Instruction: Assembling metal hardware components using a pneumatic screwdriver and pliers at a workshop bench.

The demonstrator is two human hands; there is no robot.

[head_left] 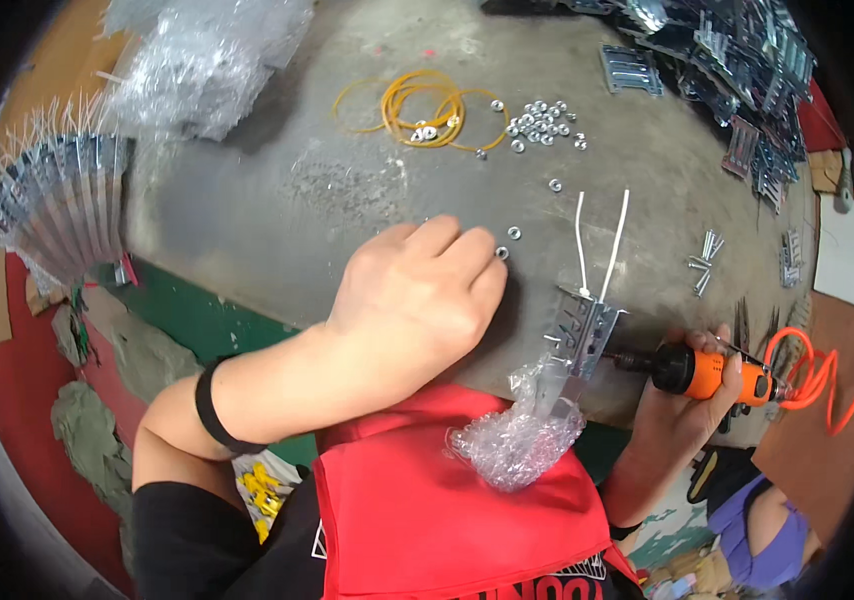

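My left hand (pixel 417 285) is curled just above the table, its fingertips turned away from view, so anything it pinches is hidden. Two loose metal nuts (pixel 515 233) lie beside its knuckles. In my right hand (pixel 697 395) is an orange and black power screwdriver (pixel 697 373), its bit pointing left at a slotted metal bracket (pixel 584 325). The bracket rests at the table's near edge with two white cable ties (pixel 613 245) standing up from it. Clear bubble wrap (pixel 522 440) covers its lower end and hangs over a red apron (pixel 447 510).
A pile of nuts (pixel 540 125) and yellow rubber bands (pixel 422 105) lie farther back. Screws (pixel 705 262) are at the right, below heaped metal brackets (pixel 737 60). Fanned brackets with ties (pixel 62 200) and plastic wrap (pixel 207 70) occupy the left. A coiled orange hose (pixel 817 375) trails from the screwdriver.
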